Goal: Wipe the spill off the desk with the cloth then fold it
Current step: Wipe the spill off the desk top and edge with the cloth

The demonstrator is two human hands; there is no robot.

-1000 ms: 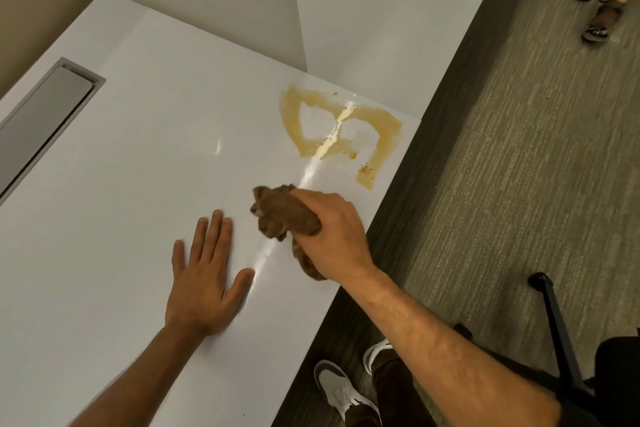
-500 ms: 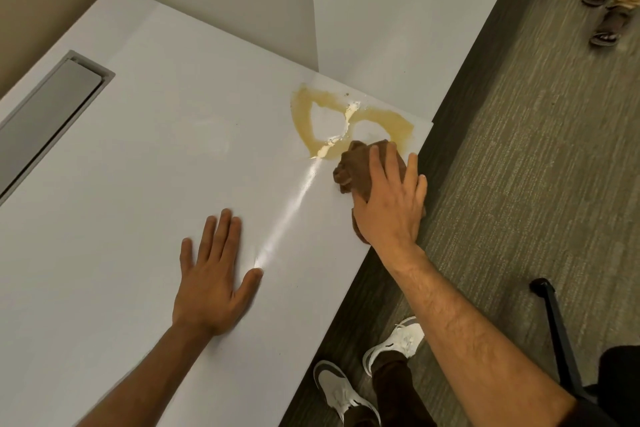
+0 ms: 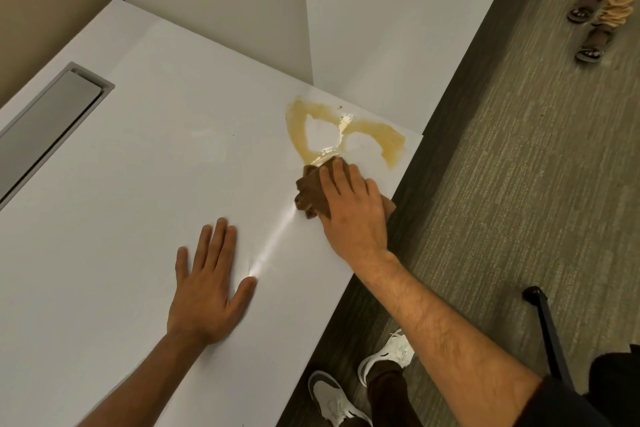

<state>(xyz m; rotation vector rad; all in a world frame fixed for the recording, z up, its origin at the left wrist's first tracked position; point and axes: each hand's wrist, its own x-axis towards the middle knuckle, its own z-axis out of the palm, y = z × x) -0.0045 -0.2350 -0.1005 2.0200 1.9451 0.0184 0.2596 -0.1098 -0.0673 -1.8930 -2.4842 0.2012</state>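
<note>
1. On the white desk [image 3: 145, 184], near its right edge: lying as a looping amber spill [image 3: 393, 146] close to the far corner, most of it not yet wiped.
2. Pressing down on the brown cloth [image 3: 308, 191] with the right hand [image 3: 353, 215] — fingers spread fairly straight over the bunched fabric, palm on top, not curling round it so far as can be seen.
3. Sitting crumpled just at the near lip of the spill, possibly touching the wet streak there; contact line partly hidden under the fingers.
4. Resting flat on the bare desk, well apart from the cloth: the left hand [image 3: 207, 295], fingers straight, gripping nothing, likely bracing.
5. Judging the cloth as soft, light and limp — bunching readily under pressure, sliding easily on the glossy top, soaking rather than pushing liquid if kept flat.
6. Suggesting, for wiping, a broad palm press on the middle of the wad; for folding, pinching two corners and shaking it out first.
7. Risking liquid being swept off the nearby edge.
</note>
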